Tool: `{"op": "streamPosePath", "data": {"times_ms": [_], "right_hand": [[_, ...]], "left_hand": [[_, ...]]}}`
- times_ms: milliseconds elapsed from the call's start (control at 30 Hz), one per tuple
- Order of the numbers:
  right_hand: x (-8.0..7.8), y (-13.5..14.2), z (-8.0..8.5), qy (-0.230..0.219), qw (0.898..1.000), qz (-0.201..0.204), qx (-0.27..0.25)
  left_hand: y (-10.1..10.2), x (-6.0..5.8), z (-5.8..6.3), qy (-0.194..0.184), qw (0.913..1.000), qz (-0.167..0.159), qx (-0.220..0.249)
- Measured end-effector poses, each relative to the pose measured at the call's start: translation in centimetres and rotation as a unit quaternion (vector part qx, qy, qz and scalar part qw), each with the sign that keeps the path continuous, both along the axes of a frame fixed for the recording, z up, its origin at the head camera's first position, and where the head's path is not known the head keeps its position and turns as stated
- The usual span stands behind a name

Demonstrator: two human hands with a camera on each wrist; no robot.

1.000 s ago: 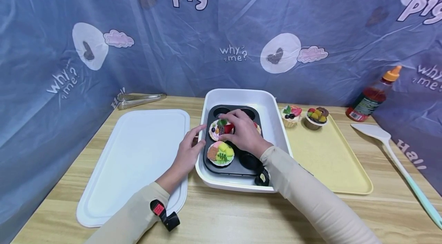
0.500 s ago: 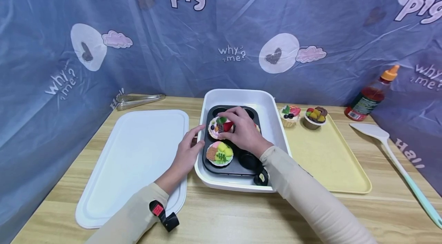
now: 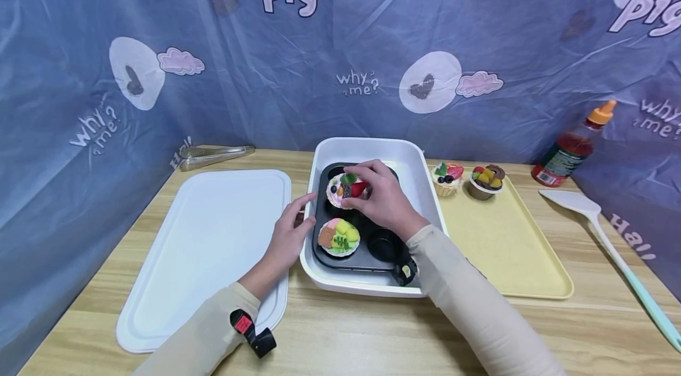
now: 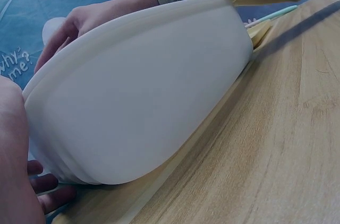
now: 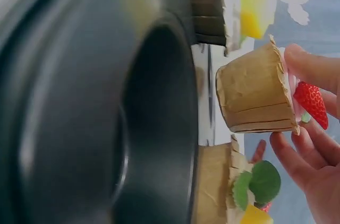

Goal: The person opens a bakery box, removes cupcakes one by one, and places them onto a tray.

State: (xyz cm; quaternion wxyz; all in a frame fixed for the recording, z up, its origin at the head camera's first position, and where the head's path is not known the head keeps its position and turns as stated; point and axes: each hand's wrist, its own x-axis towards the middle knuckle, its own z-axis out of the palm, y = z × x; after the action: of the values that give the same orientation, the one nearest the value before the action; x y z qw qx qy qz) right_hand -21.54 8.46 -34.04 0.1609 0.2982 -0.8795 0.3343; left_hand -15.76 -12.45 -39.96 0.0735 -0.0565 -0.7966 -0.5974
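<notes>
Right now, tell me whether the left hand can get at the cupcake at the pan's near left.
Probably yes: the left hand, close by, would have to clear the white tub's rim, but nothing covers the cupcake and the right hand is farther back.

sleeves (image 3: 473, 293): long, beige | left strap (image 3: 263, 343): black (red patch (image 3: 243, 323))
</notes>
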Motion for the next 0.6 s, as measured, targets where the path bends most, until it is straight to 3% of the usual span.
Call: {"op": "streamPosePath", "data": {"times_ms": [600], "right_hand": [[0.2,1.5,1.1,0.011,0.998,-0.017,-0.054]], "left_hand": [[0.0,0.1,0.2,-0.007,1.0000,-0.001,-0.002]]}}
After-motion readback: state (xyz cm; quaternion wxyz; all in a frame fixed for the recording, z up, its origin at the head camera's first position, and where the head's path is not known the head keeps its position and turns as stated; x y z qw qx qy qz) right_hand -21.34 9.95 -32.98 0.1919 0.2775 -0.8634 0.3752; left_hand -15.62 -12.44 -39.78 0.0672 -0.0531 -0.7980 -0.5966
